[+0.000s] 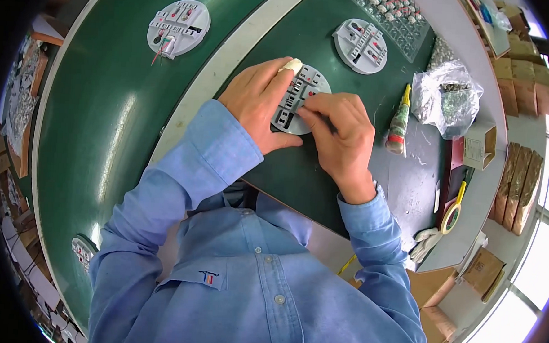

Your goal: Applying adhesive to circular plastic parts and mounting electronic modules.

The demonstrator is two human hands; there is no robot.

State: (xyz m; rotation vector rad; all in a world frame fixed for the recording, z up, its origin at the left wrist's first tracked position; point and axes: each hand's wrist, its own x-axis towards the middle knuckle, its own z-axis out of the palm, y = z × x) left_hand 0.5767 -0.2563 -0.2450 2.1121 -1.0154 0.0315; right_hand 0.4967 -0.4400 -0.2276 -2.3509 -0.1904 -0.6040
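On a dark green work surface, a person's left hand, forefinger tip taped, lies curled over a round grey plastic base fitted with small slotted parts, steadying it. Right hand pinches at the disc's middle with thumb and forefinger. Two similar grey discs lie beyond; a clear plastic bag of small parts sits right.

We see a green belt carrying round grey discs: one far left, one far right, one central; right lies a screwdriver beside a clear bag.
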